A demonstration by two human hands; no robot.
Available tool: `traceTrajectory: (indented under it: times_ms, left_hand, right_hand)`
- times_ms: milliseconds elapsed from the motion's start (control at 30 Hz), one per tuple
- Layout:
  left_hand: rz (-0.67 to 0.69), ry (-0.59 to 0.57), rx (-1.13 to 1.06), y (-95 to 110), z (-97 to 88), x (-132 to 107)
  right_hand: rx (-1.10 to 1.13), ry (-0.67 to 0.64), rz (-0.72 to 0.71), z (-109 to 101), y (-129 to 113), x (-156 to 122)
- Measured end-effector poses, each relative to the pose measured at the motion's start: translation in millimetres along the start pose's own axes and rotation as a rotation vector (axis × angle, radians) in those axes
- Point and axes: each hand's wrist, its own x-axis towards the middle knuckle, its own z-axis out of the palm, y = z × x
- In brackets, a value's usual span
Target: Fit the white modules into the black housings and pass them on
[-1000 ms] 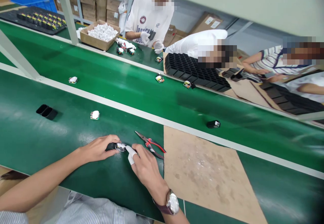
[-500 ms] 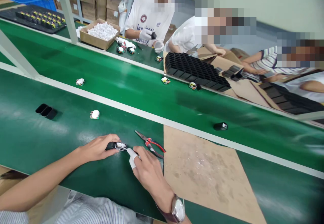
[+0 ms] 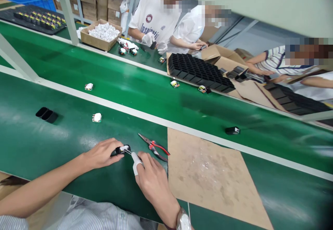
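Observation:
My left hand [image 3: 105, 152] is closed around a small black plastic case [image 3: 119, 150], its open end facing right. White material and part of a circuit board show in that opening. My right hand [image 3: 151, 171], with a white cover on one finger, grips metal tweezers [image 3: 128, 151] whose tips touch the opening. The tweezers' rear is hidden by the hand. Just beyond lie red-and-black long-nose pliers [image 3: 154, 147], jaws pointing up-left. A circuit board with a white top [image 3: 97, 117] rests on the green bench, and two empty black cases [image 3: 47, 114] stand farther left.
A stained cardboard sheet [image 3: 208, 174] covers the bench at right. Past a pale rail [image 3: 117, 106], a green conveyor [image 3: 140, 95] carries several boards and a filled black case [image 3: 232, 130]. Co-workers sit opposite, near a box of white pieces [image 3: 100, 36] and rows of black cases [image 3: 200, 72].
The items on the conveyor have shifted right. The tweezer tips now show more clearly at the case's opening, and the case is turned slightly. The co-workers' hands have moved.

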Motion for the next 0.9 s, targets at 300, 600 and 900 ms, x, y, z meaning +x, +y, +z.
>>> traceTrajectory:
  times_ms: [300,600,900]
  left_hand:
    - [0.048,0.049,0.046,3.9,-0.3,1.4]
    - [0.073,0.068,0.075,6.9,-2.1,2.5]
    - [0.090,0.056,0.060,1.6,-1.7,1.2]
  right_hand:
    - [-0.032,0.002,0.020,2.3,-4.9,-1.7]
    - [-0.031,0.033,0.044,4.3,-7.3,-3.2]
    - [0.029,-0.024,0.092,7.2,-1.6,-9.2]
